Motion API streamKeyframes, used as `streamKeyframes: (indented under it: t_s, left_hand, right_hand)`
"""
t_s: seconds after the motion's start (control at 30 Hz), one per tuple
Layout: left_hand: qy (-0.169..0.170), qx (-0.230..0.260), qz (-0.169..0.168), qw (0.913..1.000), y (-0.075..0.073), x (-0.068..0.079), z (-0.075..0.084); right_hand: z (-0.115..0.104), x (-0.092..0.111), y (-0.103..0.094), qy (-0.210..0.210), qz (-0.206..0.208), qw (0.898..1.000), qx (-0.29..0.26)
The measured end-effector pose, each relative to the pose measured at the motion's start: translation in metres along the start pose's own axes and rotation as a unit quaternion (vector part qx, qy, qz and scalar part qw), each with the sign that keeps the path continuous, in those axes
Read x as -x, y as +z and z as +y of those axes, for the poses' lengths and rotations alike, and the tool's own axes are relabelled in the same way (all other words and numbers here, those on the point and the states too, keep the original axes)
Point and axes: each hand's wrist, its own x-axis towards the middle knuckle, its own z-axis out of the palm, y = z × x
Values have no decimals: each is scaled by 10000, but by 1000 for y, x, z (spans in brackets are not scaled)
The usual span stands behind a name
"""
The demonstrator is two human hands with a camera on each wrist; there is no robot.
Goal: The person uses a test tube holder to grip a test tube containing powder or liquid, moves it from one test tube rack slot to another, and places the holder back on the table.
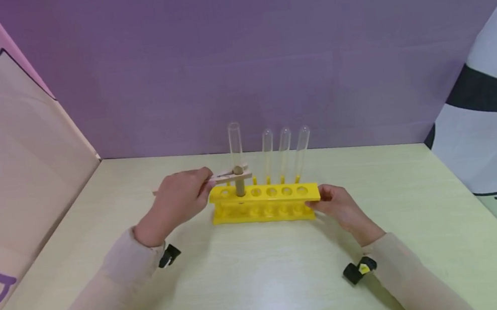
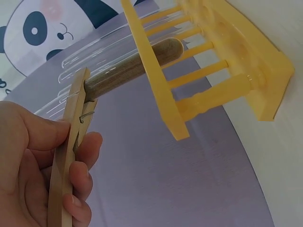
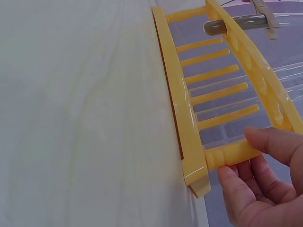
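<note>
My left hand [image 1: 182, 195] grips a wooden test tube clamp [image 2: 71, 123] by its handle. The clamp's jaws hold an upright glass test tube [image 1: 235, 146] with brownish-grey material in its lower part. In the left wrist view, the tube's rounded bottom [image 2: 169, 49] pokes through a hole in the upper plate of a yellow test tube rack [image 1: 264, 196], above the base. My right hand [image 1: 338, 206] pinches the rack's right end post [image 3: 232, 153] between thumb and fingers. The rack stands on the table.
Three empty test tubes [image 1: 283, 151] sit upside down on the rack's rear pegs, right of the held tube. The pale table [image 1: 265, 274] meets a purple backdrop [image 1: 239, 65] behind. Printed panels [image 1: 16, 149] stand at both sides.
</note>
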Motion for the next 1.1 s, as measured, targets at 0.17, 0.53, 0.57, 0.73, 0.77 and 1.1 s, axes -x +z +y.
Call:
streamKeyframes:
  t_s: [0.17,0.53,0.57,0.73,0.77,1.1]
  left_hand:
    - [-5,-20,-27,10000,3,1,0]
    - [-39,34,-163,9999,10,4,0]
    - [-39,45,-176,9998,11,4,0]
    - [-18,73,-175,9998,15,5,-1]
    - [-12,88,-170,9998,15,5,-1]
    - [29,172,-156,9997,21,8,0]
  right_hand:
    - [-1,1,0,-46,-50,10000,-35]
    - [0,1,0,6,-55,10000,-49]
    - [0,1,0,11,-62,10000,-44]
    - [0,0,0,23,-62,10000,-42]
    - [0,0,0,12,-63,10000,-40]
    - [2,-2,1,113,-36,9999,0]
